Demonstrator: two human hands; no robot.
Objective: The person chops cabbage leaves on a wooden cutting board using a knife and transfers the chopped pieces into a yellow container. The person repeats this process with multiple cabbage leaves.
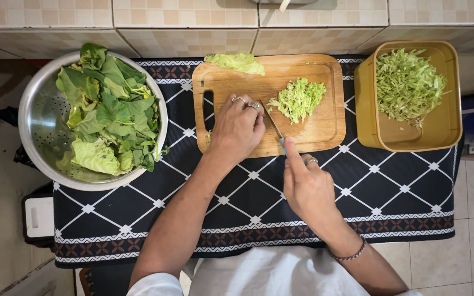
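Observation:
My right hand [305, 183] grips a knife [274, 127] by its light blue handle, the forefinger laid along it, the blade pointing onto the wooden cutting board [325, 126]. My left hand [237, 129] rests knuckles-up on the board with fingers curled under, right beside the blade; what it presses down is hidden beneath it. A small heap of shredded green cabbage [298, 98] lies just right of the blade. A pale cabbage leaf [236, 62] sits at the board's far edge.
A metal colander [39, 118] holding several green leaves [111, 115] stands at the left. A yellow rectangular tub [445, 123] with shredded cabbage [407, 85] stands at the right. All rest on a black patterned cloth [248, 208] beside a tiled wall.

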